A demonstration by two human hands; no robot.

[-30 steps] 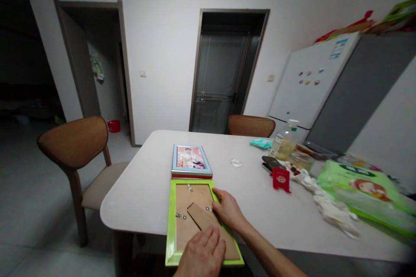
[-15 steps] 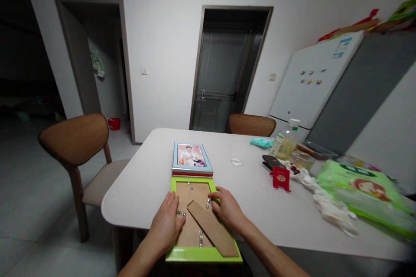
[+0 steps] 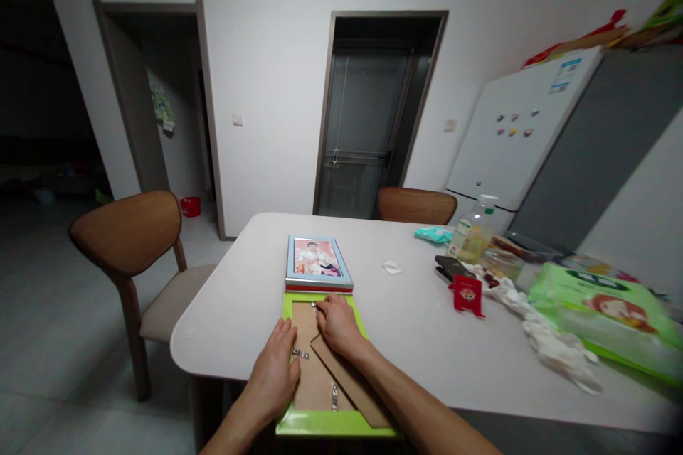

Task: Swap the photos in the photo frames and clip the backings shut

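Observation:
A lime-green picture frame (image 3: 320,424) lies back side up at the table's near edge, its brown backing board (image 3: 309,391) showing. My left hand (image 3: 274,370) grips the frame's left side, with the thumb over the board. Beside that thumb is a metal clip (image 3: 302,354); another clip (image 3: 334,397) sits near the bottom. My right hand (image 3: 339,325) has its fingers closed at the top clip (image 3: 314,305), which they partly cover. Under my right wrist, a brown stand leg (image 3: 346,384) slants across the board. The frame's right side is partly hidden by my right hand and forearm.
A light-blue framed picture (image 3: 319,257) lies on a red-edged one just beyond the green frame. On the white table (image 3: 229,313) are a crumpled tissue (image 3: 391,267), a red card-like item (image 3: 468,295), a bottle (image 3: 472,231) and a green tissue pack (image 3: 608,306). Chairs stand around.
My right hand has moved from the right-hand clip up and left to the top clip. My left hand stays on the frame's left side. The view has shifted slightly.

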